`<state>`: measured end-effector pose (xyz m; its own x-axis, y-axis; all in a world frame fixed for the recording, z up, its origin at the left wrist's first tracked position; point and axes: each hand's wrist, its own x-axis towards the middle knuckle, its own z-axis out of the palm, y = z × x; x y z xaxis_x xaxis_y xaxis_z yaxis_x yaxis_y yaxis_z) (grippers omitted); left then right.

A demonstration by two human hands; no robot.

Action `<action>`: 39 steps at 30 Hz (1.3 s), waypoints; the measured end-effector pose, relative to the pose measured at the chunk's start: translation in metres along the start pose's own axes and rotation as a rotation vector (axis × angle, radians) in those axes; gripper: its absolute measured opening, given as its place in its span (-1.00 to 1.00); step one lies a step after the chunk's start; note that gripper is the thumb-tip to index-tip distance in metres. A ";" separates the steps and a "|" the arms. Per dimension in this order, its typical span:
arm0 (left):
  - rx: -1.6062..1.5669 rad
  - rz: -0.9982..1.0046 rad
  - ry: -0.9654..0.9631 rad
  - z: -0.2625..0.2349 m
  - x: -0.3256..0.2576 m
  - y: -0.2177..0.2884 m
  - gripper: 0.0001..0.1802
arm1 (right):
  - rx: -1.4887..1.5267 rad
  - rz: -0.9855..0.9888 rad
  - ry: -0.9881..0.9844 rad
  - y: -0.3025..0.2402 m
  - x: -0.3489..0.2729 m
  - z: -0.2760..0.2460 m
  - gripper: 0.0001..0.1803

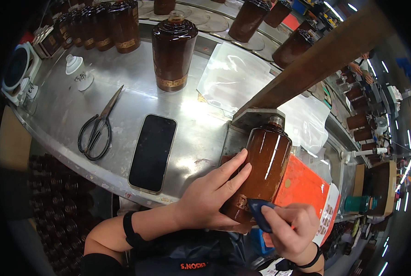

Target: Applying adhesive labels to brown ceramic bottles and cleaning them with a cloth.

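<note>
A brown glass bottle (265,161) leans toward me, its neck against a grey block on the bench. My left hand (212,195) is wrapped round its lower left side, with two fingers stretched up along the glass. Near the base runs a gold patterned band (240,202). My right hand (295,227) is closed on a dark blue flat scraper-like piece (260,215), whose edge touches the bottle at the right end of that band. The bottle's underside is hidden by my hands.
On the metal bench (122,69) lie a black phone (153,153) and scissors (99,126). A white small bottle (79,72) and another brown bottle (174,53) stand beyond. A wooden post (311,57) slants across the right. Clear plastic sheets (235,76) and an orange-red sheet (302,184) lie around it.
</note>
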<state>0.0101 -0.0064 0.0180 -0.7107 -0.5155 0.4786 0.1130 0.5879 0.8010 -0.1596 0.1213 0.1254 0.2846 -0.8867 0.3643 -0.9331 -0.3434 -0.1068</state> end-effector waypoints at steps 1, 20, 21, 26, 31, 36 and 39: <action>-0.010 -0.002 0.000 0.001 0.001 0.000 0.15 | -0.034 0.017 -0.027 0.000 0.002 -0.002 -0.57; 0.020 -0.106 -0.260 0.001 -0.003 -0.008 0.35 | 0.145 0.191 0.091 0.012 -0.017 0.001 -0.59; 0.000 -0.100 -0.253 -0.001 -0.002 -0.007 0.34 | 0.196 0.165 0.048 0.008 -0.017 0.000 -0.60; 0.003 -0.112 -0.280 0.001 -0.004 -0.011 0.41 | 0.155 0.158 0.034 0.017 -0.015 -0.002 -0.61; -0.033 -0.135 -0.304 0.003 -0.002 -0.015 0.36 | 0.146 0.199 0.059 0.021 -0.016 -0.001 -0.59; -0.056 -0.146 -0.308 0.001 0.000 -0.016 0.30 | 0.221 0.083 -0.016 0.020 -0.017 -0.005 -0.60; -0.067 -0.141 -0.299 0.001 -0.001 -0.015 0.27 | 0.164 0.108 0.072 0.023 -0.018 0.002 -0.59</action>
<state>0.0081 -0.0145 0.0049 -0.8938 -0.3773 0.2423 0.0371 0.4764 0.8784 -0.1863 0.1289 0.1140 0.1629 -0.8989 0.4068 -0.9074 -0.2984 -0.2959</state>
